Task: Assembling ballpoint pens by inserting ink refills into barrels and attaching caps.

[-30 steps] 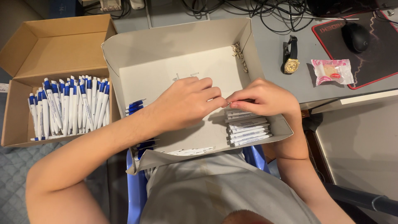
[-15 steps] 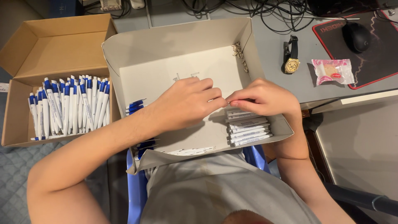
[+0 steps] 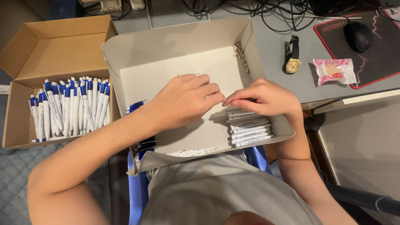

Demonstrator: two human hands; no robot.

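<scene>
Here, both hands were held together inside the white box (image 3: 137,50), which rested partly on the lap and partly against the grey worktop (image 3: 287,37). The left hand (image 3: 183,102) was curled, its fingertips pinched toward those of the right hand (image 3: 262,98), and a thin part, seemingly of a pen, was nipped between them; what exactly it was could not be told, being mostly hidden by the fingers. Just below the right hand, in the near right corner of the box, a stack of white pen barrels (image 3: 249,130) was laid in a row. A few blue-tipped pens (image 3: 136,106) were seen at the left wall of the box, under the left forearm, and more lay along the near wall.

Left of the white box, a cardboard box (image 3: 25,50) held many blue-and-white pens (image 3: 68,108) side by side. Right of the white box, on the worktop, a wristwatch (image 3: 293,56), a wrapped snack (image 3: 334,71) and a mouse (image 3: 358,35) on its mat were placed.

A risk was judged in the box's seat: it was propped at a tilt, so a push from either forearm might slide it off the lap and spill the stack. The small pinched part might also be dropped among the loose pens if the grip were loosened.
</scene>
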